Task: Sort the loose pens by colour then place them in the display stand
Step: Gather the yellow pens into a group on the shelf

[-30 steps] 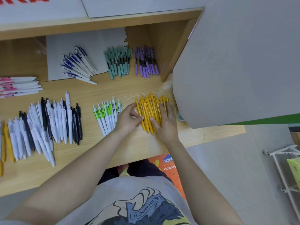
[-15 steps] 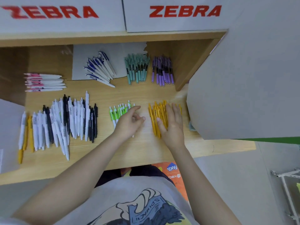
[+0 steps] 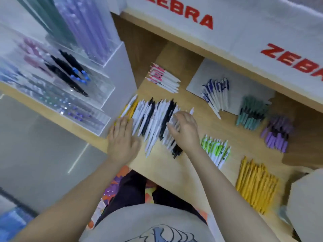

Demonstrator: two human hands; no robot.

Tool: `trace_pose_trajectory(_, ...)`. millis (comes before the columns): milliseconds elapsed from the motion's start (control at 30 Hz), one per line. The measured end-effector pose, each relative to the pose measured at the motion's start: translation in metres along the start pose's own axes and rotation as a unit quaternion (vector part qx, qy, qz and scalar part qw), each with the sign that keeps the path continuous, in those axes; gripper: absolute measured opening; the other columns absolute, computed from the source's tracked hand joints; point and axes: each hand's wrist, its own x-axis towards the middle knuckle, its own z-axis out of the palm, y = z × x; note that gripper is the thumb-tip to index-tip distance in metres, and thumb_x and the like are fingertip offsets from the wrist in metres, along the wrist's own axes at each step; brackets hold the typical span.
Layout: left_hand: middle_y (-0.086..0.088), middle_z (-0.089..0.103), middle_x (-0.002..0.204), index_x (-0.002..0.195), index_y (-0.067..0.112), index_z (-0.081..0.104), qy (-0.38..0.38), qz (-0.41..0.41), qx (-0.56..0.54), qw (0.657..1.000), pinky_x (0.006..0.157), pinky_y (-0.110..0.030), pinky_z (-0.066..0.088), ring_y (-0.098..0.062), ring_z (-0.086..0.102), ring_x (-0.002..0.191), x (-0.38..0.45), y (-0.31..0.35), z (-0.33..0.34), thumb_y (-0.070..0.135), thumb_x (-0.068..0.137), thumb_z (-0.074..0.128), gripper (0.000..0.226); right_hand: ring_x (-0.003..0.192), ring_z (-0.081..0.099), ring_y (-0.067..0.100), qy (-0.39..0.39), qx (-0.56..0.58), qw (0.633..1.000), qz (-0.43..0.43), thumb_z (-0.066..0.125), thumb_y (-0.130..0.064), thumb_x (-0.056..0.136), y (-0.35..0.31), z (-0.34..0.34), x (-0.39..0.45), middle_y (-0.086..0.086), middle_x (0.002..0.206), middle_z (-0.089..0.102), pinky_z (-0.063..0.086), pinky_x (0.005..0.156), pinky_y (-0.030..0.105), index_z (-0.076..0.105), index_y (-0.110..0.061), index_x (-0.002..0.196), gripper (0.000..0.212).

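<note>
We see a wooden counter (image 3: 176, 165). At twelve to two o'clock, white boxes (image 3: 244, 27) with red ZEBRA letters sit on a shelf above it. A grey box (image 3: 305, 203) stands at four o'clock. A white paper sheet (image 3: 244, 84) lies at one o'clock. The grey floor (image 3: 40, 154) is at nine o'clock.

pens (image 3: 155, 119) on desk (image 3: 174, 168), display stand (image 3: 73, 81) left

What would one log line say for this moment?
left hand: flat on mixed pens | right hand: spread over same pile | sorted: yellow pens | stand: not yet filled
</note>
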Motion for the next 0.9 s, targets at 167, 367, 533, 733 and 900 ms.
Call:
trace_pose_trajectory(167, -0.002, 0.002, 0.167, 0.16, 0.021, 0.007, -0.068, 0.022, 0.042, 0.997, 0.123, -0.039, 0.001, -0.021, -0.004, 0.154, 0.005, -0.036, 0.024, 0.06, 0.099, 0.025, 0.075, 0.132, 0.044, 0.029, -0.098, -0.03, 0.993, -0.052, 0.064, -0.044, 0.092, -0.053, 0.04, 0.071, 0.011, 0.138, 0.054, 0.033, 0.111, 0.045, 0.057, -0.008, 0.131, 0.054)
trace_pose_trajectory(367, -0.005, 0.008, 0.168, 0.16, 0.015, 0.015, -0.01, 0.05, 0.065, 0.997, 0.123, -0.037, -0.002, -0.021, -0.009, 0.154, 0.005, -0.04, 0.036, 0.056, 0.101, 0.027, 0.072, 0.147, 0.018, 0.022, -0.164, -0.094, 0.981, -0.036, 0.072, -0.061, 0.078, -0.077, 0.072, 0.109, 0.006, 0.156, 0.03, 0.017, 0.118, 0.043, 0.051, -0.015, 0.139, 0.079)
trace_pose_trajectory(533, -0.003, 0.013, 0.167, 0.16, 0.013, 0.017, 0.004, 0.068, 0.081, 0.994, 0.124, -0.043, 0.011, -0.027, 0.005, 0.155, 0.003, -0.042, 0.04, 0.056, 0.103, 0.025, 0.071, 0.145, 0.02, 0.024, -0.16, -0.089, 0.983, -0.007, 0.081, -0.053, 0.072, -0.082, 0.085, 0.113, 0.007, 0.153, 0.033, 0.015, 0.116, 0.037, 0.056, -0.013, 0.125, 0.071)
trace_pose_trajectory(733, -0.004, 0.022, 0.165, 0.158, 0.014, 0.024, 0.015, 0.078, 0.005, 0.997, 0.125, -0.042, 0.008, -0.027, 0.009, 0.155, 0.004, -0.04, 0.033, 0.051, 0.104, 0.031, 0.066, 0.104, 0.054, 0.015, -0.086, 0.035, 0.994, 0.05, 0.082, -0.033, 0.079, -0.095, 0.07, 0.113, -0.002, 0.106, 0.058, 0.047, 0.086, 0.026, 0.063, -0.015, 0.106, 0.038)
trace_pose_trajectory(900, -0.012, 0.056, 0.142, 0.154, 0.009, 0.031, 0.051, 0.028, -0.196, 0.979, 0.115, -0.042, 0.031, -0.028, 0.047, 0.135, 0.006, -0.025, -0.001, 0.038, 0.102, 0.043, 0.06, 0.077, 0.068, 0.01, -0.075, 0.202, 0.968, 0.129, 0.077, -0.023, 0.086, -0.109, 0.034, 0.093, -0.001, 0.082, 0.07, 0.052, 0.071, 0.02, 0.06, -0.021, 0.091, 0.017)
